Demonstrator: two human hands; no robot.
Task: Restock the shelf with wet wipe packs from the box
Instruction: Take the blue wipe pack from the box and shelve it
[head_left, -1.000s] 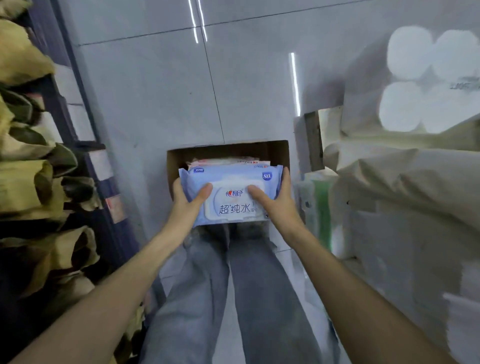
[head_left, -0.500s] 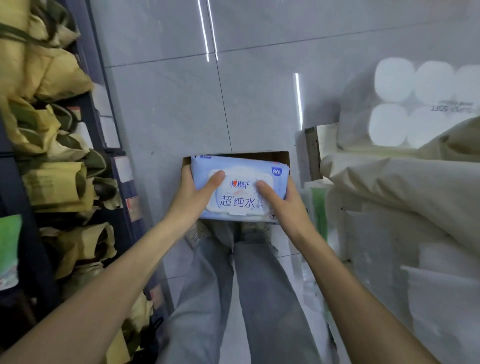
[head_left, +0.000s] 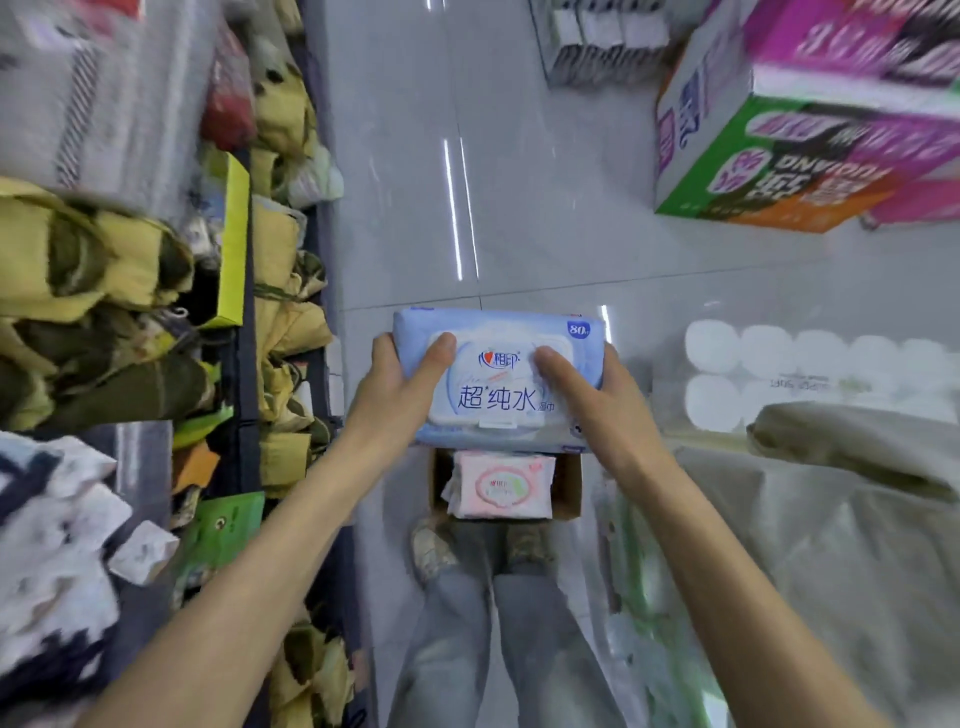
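Observation:
I hold a light blue wet wipe pack (head_left: 498, 384) with a white lid and blue print flat in front of me, well above the floor. My left hand (head_left: 400, 395) grips its left end, thumb on top. My right hand (head_left: 592, 400) grips its right end, thumb on the lid. Below the pack, a brown cardboard box (head_left: 569, 488) sits on the floor by my feet. A pink wet wipe pack (head_left: 501, 486) lies on top inside the box.
A shelf (head_left: 241, 322) on my left holds yellow-green packs and other goods. Toilet roll packs (head_left: 810, 379) and pale bagged goods (head_left: 831, 519) fill the right side. Colourful cartons (head_left: 789, 135) stand on the grey tiled floor (head_left: 415, 208) ahead.
Both hands have lifted the blue pack up and away from the box. The view has tilted up, so the pink pack in the box and the aisle ahead now show.

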